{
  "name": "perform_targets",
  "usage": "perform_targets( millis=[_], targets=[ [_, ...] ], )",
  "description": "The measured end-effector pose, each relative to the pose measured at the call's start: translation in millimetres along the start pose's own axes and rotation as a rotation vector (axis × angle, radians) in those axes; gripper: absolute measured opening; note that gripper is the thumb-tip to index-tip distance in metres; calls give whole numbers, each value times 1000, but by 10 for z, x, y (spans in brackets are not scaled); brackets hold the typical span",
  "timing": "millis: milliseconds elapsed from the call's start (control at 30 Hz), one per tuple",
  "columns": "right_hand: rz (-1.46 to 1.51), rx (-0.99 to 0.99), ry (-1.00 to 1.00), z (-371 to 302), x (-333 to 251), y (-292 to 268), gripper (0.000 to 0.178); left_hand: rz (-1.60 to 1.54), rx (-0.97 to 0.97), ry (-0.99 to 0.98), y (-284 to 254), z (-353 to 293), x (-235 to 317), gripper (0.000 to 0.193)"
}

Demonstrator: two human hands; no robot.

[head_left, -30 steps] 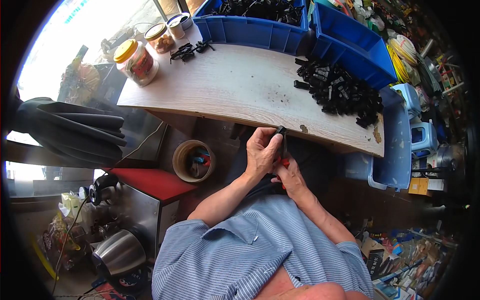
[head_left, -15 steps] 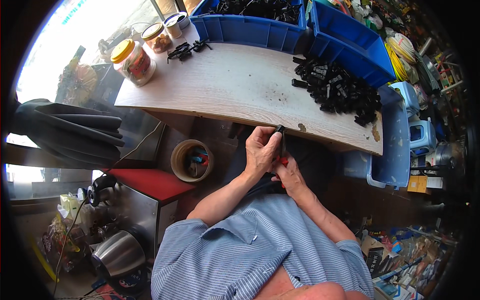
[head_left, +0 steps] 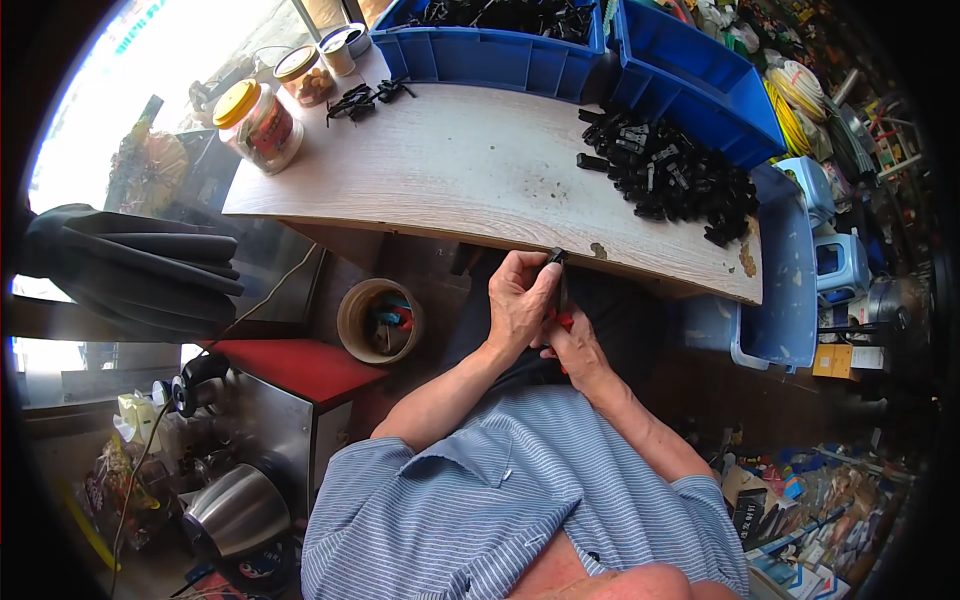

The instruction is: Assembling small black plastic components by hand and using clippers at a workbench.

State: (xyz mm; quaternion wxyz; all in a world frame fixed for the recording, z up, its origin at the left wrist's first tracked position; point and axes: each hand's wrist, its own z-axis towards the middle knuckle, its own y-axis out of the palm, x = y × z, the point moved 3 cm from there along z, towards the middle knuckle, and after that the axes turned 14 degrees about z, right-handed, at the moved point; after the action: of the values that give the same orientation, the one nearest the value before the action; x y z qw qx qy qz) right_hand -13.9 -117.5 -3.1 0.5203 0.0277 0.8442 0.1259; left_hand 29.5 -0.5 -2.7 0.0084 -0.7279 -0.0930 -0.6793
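At the table's front edge, my left hand (head_left: 517,303) is closed, pinching a small black plastic part (head_left: 557,256) between thumb and fingers. Close against it on the right, my right hand (head_left: 580,350) wraps around a red-handled tool (head_left: 566,320) that looks like pliers. The tool's narrow dark end points up toward the black part; fingers hide most of its body, so I cannot tell whether its jaws touch the part. A heap of similar black parts (head_left: 665,175) lies on the table's right side. A smaller bunch of black pieces (head_left: 365,100) is at the far left.
The pale wooden table (head_left: 430,170) carries jars (head_left: 258,125) at its left. Blue bins (head_left: 490,60) stand along the back, one full of black parts. A round bucket (head_left: 350,325) stands below the table, beside a red-topped cabinet (head_left: 290,365). Another blue tub (head_left: 775,310) sits at right.
The black part in my left hand has tilted slightly. Both hands keep nearly the same place, and the whole view has shifted a little.
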Motion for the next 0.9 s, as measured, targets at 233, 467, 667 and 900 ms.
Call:
perform_targets(
  millis=[233,467,667,900],
  targets=[
    [55,48,22,53,137,-72,20,13,5,77,119,-73,-19,19],
    [192,99,47,19,102,-136,19,217,-67,180,223,26,51,20],
    [465,209,-26,75,26,-322,20,569,-201,283,550,345,676,16],
    [574,220,-66,-19,67,-538,15,340,-83,643,1296,1349,1220,41]
  ],
)
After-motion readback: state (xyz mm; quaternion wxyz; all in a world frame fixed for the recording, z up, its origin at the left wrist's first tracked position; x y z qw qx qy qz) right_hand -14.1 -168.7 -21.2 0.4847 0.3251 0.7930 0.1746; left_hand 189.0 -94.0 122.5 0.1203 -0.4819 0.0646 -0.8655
